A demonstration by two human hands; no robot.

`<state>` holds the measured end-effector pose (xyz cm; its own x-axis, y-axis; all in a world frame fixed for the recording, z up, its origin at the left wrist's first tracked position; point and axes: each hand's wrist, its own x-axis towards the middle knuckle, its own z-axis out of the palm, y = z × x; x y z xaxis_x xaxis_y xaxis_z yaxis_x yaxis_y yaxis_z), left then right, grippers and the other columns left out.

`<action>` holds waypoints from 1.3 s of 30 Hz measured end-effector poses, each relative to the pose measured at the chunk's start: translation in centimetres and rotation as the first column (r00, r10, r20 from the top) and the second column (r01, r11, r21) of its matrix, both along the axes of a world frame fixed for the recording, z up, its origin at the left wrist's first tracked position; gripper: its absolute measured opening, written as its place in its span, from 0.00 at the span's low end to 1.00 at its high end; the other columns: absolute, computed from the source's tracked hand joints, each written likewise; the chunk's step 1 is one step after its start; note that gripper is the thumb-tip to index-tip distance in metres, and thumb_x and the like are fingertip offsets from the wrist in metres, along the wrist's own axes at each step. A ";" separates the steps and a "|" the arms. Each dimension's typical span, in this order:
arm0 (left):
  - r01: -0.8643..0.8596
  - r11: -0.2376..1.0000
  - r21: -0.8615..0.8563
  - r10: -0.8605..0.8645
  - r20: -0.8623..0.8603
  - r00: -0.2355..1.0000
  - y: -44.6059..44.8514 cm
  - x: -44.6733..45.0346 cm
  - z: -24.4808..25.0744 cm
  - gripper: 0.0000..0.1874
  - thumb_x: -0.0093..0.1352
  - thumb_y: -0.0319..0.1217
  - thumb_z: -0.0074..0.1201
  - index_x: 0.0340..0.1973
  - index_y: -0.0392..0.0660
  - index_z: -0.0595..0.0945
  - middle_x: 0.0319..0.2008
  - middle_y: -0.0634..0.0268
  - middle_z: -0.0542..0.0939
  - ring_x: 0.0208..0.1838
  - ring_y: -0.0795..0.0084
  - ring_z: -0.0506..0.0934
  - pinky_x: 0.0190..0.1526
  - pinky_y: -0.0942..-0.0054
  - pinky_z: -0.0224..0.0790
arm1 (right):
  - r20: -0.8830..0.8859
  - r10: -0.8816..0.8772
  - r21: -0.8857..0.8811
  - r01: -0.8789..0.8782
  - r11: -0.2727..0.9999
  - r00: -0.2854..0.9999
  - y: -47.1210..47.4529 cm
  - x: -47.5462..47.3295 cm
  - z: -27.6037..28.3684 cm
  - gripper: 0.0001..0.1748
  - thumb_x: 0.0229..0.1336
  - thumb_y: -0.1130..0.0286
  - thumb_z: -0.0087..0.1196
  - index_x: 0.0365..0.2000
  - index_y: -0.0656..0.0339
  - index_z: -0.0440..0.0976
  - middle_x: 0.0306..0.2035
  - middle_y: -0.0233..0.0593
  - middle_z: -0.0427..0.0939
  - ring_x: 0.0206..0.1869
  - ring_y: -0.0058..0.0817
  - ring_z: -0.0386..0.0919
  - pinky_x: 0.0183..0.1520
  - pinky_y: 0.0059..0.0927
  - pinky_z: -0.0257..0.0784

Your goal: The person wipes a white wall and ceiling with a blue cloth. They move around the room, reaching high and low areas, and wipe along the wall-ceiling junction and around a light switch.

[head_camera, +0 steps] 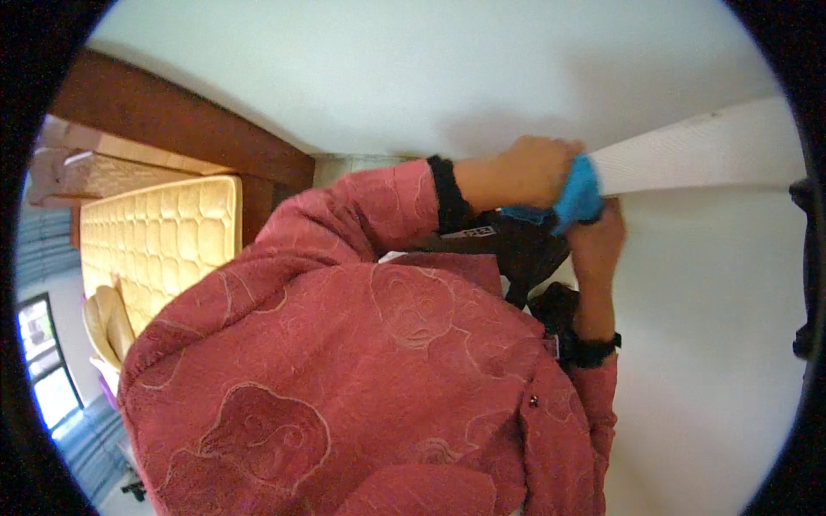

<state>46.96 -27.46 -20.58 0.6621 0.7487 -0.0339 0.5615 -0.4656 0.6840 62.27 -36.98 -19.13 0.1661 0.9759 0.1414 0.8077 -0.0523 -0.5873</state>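
Observation:
Both of my hands are at the upper right, close to a pale wall (413,77). My left hand (526,169) grips a bunched blue cloth (581,187) from its left side, fingers curled and partly blurred. From below, my right hand (600,242) closes on the cloth's lower edge. The cloth meets the near end of a long white strip (697,151), perhaps a skirting or ledge, which runs off to the right. Whether the cloth wraps around the strip or only presses on it, I cannot tell. Dark clothing (532,248) shows beneath my hands.
My red patterned jacket (361,361) fills the middle. To the left lie a yellow quilted mattress (187,226) and a brown wooden beam (187,109) along the wall. A window (48,361) and blue curtains (45,242) stand farther left. Dark objects (803,271) edge the far right.

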 end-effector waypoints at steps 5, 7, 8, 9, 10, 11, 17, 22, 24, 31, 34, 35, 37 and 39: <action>-0.018 0.995 0.099 -0.023 0.404 0.915 -0.1 1.0 -2.5 0.28 0.62 0.33 0.60 0.55 0.41 0.69 0.49 0.41 0.73 0.48 0.36 0.76 0.50 0.49 0.72 | -0.118 -0.088 0.012 0.090 0.996 0.989 -0.3 1.3 -1.5 0.27 0.47 0.67 0.62 0.49 0.65 0.72 0.45 0.56 0.80 0.50 0.52 0.78 0.53 0.45 0.72; 0.008 0.999 0.032 -0.020 0.404 0.915 -0.8 0.9 -5.5 0.30 0.62 0.33 0.59 0.58 0.41 0.67 0.52 0.40 0.71 0.54 0.36 0.73 0.56 0.50 0.69 | -0.098 -0.064 -0.172 0.047 0.984 0.993 0.2 0.6 -3.8 0.27 0.47 0.66 0.62 0.49 0.65 0.72 0.46 0.55 0.80 0.50 0.52 0.78 0.53 0.45 0.72; 0.034 0.994 0.108 -0.072 0.371 0.926 -1.0 1.2 -6.4 0.31 0.63 0.33 0.59 0.60 0.42 0.67 0.53 0.40 0.70 0.56 0.37 0.72 0.58 0.51 0.67 | -0.044 0.002 -0.144 -0.008 0.989 0.999 0.5 0.2 -4.6 0.28 0.46 0.65 0.63 0.49 0.65 0.72 0.46 0.55 0.80 0.50 0.52 0.78 0.53 0.45 0.72; 0.046 0.990 0.130 -0.082 0.284 0.955 -1.2 1.0 -7.0 0.32 0.63 0.33 0.59 0.61 0.42 0.66 0.54 0.41 0.69 0.58 0.38 0.70 0.60 0.51 0.66 | 0.002 0.027 -0.181 -0.026 0.983 1.000 0.7 0.0 -4.9 0.28 0.46 0.64 0.63 0.49 0.65 0.72 0.46 0.55 0.80 0.50 0.52 0.78 0.54 0.44 0.72; 0.047 0.996 0.072 -0.063 0.235 0.970 -1.3 1.1 -7.0 0.32 0.63 0.33 0.59 0.62 0.43 0.66 0.54 0.42 0.69 0.59 0.39 0.69 0.61 0.51 0.65 | 0.070 0.019 -0.283 0.002 0.959 0.997 0.8 -0.2 -4.7 0.28 0.47 0.64 0.63 0.49 0.65 0.72 0.46 0.55 0.80 0.51 0.51 0.78 0.54 0.44 0.72; 0.003 0.998 0.070 -0.026 0.340 0.940 -1.3 1.0 -6.8 0.33 0.62 0.32 0.59 0.62 0.43 0.66 0.54 0.42 0.69 0.61 0.39 0.68 0.61 0.52 0.64 | 0.071 0.048 -0.176 -0.034 0.984 0.996 0.8 -0.2 -4.3 0.28 0.46 0.64 0.64 0.48 0.65 0.72 0.46 0.55 0.80 0.50 0.51 0.78 0.54 0.44 0.72; -0.059 0.996 -0.071 0.091 0.676 0.731 -0.8 1.0 -3.9 0.35 0.60 0.33 0.64 0.61 0.45 0.68 0.54 0.43 0.69 0.62 0.43 0.68 0.62 0.52 0.63 | -0.294 0.009 -0.061 -0.028 0.998 0.956 -0.1 2.9 0.2 0.28 0.47 0.72 0.63 0.51 0.67 0.71 0.46 0.55 0.80 0.44 0.46 0.81 0.50 0.41 0.75; -0.104 0.974 -0.200 0.186 0.449 0.874 -0.2 1.4 -13.2 0.33 0.58 0.35 0.65 0.58 0.41 0.71 0.53 0.43 0.73 0.59 0.43 0.72 0.60 0.52 0.65 | -0.264 0.075 -0.388 -0.177 0.905 0.962 0.0 1.9 -3.8 0.27 0.57 0.69 0.62 0.55 0.67 0.67 0.44 0.44 0.81 0.44 0.35 0.81 0.46 0.34 0.76; -0.009 0.931 -0.366 0.218 0.535 0.817 0.0 1.7 -14.9 0.32 0.56 0.35 0.66 0.54 0.39 0.72 0.48 0.41 0.76 0.54 0.38 0.74 0.56 0.52 0.68 | -0.414 0.010 -0.432 -0.206 0.878 0.910 -0.3 0.9 -3.3 0.30 0.58 0.69 0.60 0.59 0.66 0.64 0.45 0.46 0.81 0.44 0.35 0.81 0.46 0.34 0.76; -0.090 0.992 0.093 -0.025 0.822 0.569 -1.1 -0.1 -0.8 0.26 0.61 0.36 0.61 0.55 0.45 0.75 0.45 0.47 0.79 0.51 0.47 0.77 0.56 0.57 0.69 | -0.348 -0.158 -0.408 0.003 0.913 0.924 -1.4 1.8 5.6 0.30 0.56 0.69 0.60 0.59 0.65 0.66 0.50 0.45 0.80 0.48 0.32 0.80 0.51 0.33 0.74; -0.044 0.992 0.116 -0.077 0.855 0.513 -1.0 -0.5 -0.2 0.21 0.61 0.33 0.62 0.49 0.45 0.77 0.47 0.50 0.78 0.51 0.51 0.77 0.55 0.60 0.70 | -0.316 -0.018 -0.311 -0.086 0.947 0.949 -0.7 2.0 1.5 0.24 0.58 0.69 0.60 0.54 0.64 0.70 0.49 0.44 0.79 0.46 0.34 0.78 0.52 0.34 0.73; -0.048 0.998 0.033 0.001 0.821 0.571 -0.8 -0.6 -0.8 0.19 0.61 0.33 0.62 0.47 0.45 0.78 0.48 0.51 0.78 0.52 0.52 0.77 0.55 0.60 0.70 | -0.320 -0.121 -0.395 -0.016 0.918 0.940 -0.7 1.9 -0.1 0.23 0.59 0.68 0.60 0.53 0.64 0.71 0.48 0.44 0.80 0.46 0.34 0.78 0.52 0.35 0.72; 0.005 0.998 -0.068 0.042 0.678 0.733 0.0 -0.8 -3.1 0.16 0.60 0.33 0.62 0.43 0.46 0.79 0.49 0.53 0.77 0.53 0.54 0.76 0.56 0.61 0.69 | -0.310 -0.190 -0.508 0.007 0.862 0.931 -0.5 1.5 -2.4 0.19 0.61 0.65 0.59 0.49 0.64 0.73 0.46 0.46 0.80 0.45 0.36 0.78 0.51 0.35 0.72; 0.026 0.986 -0.165 0.075 0.575 0.814 0.8 -0.5 -4.0 0.13 0.60 0.34 0.63 0.39 0.46 0.79 0.50 0.54 0.76 0.54 0.55 0.75 0.56 0.62 0.69 | -0.364 -0.031 -0.340 -0.102 0.935 0.931 -1.0 1.2 -2.0 0.18 0.60 0.65 0.60 0.47 0.64 0.73 0.43 0.46 0.80 0.45 0.36 0.79 0.50 0.35 0.72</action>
<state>46.48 -26.66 -24.63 0.5780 0.7827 0.2306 0.0490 -0.3154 0.9477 63.50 -37.95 -21.10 0.1047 0.9573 -0.2695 0.5516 -0.2814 -0.7852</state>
